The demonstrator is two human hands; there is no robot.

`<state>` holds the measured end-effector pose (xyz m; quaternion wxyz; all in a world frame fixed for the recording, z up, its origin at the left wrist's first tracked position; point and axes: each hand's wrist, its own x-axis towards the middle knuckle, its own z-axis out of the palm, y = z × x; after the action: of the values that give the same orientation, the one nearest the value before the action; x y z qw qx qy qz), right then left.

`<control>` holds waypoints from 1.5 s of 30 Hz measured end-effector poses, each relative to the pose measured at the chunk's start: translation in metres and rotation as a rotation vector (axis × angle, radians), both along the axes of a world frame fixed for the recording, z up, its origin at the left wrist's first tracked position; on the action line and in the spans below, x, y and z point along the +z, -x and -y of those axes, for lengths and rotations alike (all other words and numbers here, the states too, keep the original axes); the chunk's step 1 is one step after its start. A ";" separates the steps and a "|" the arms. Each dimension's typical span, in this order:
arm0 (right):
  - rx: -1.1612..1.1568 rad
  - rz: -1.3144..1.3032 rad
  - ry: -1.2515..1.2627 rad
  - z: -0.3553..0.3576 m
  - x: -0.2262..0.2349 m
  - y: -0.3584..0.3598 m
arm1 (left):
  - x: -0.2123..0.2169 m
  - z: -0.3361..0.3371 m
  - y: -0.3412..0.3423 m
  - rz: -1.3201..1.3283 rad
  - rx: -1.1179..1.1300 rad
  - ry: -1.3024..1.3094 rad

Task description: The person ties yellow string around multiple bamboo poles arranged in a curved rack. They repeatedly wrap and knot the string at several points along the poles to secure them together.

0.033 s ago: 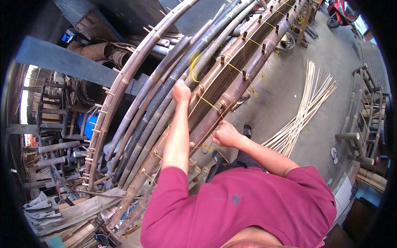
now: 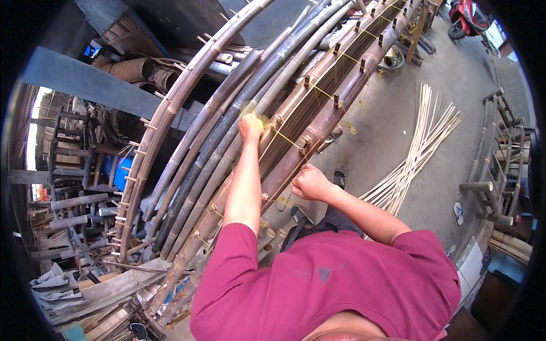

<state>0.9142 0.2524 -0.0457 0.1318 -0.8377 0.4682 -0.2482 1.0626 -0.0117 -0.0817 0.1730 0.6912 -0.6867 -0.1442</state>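
Two hands tying yellow cord on a long bamboo frame

From the left: dark bamboo poles (image 2: 187, 170) bow across the yard; the left hand (image 2: 251, 128) reaches up, closed round a small wad of yellow cord (image 2: 257, 120) against the poles; the right hand (image 2: 310, 183) is fisted low at the brown slatted frame (image 2: 318, 108), seemingly pinching a strand; pale cane strips (image 2: 418, 150) lie on the concrete
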 end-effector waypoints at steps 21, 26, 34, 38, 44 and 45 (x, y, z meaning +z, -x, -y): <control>0.128 0.205 -0.502 0.086 0.120 -0.171 | -0.005 -0.214 -0.131 -0.376 -0.218 0.224; -0.087 0.157 -0.525 0.138 0.052 -0.144 | 0.062 -0.212 -0.106 -0.298 -0.057 -0.201; 0.369 0.184 -0.384 -0.036 -0.015 -0.081 | 0.059 -0.213 -0.103 -0.231 0.009 -0.130; 0.246 0.408 -0.657 -0.032 0.027 -0.092 | 0.084 -0.182 -0.099 -0.979 -0.014 -0.035; 0.272 0.172 -0.207 -0.053 -0.003 -0.097 | 0.028 -0.084 -0.128 -0.210 -0.028 0.327; 0.311 -0.011 -0.268 -0.053 0.002 -0.099 | 0.015 -0.082 -0.133 -0.200 -0.006 0.134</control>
<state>1.0134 0.3059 -0.0437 0.2765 -0.8762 0.3627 -0.1559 1.1955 0.0707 -0.0662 0.2858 0.6583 -0.6761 -0.1666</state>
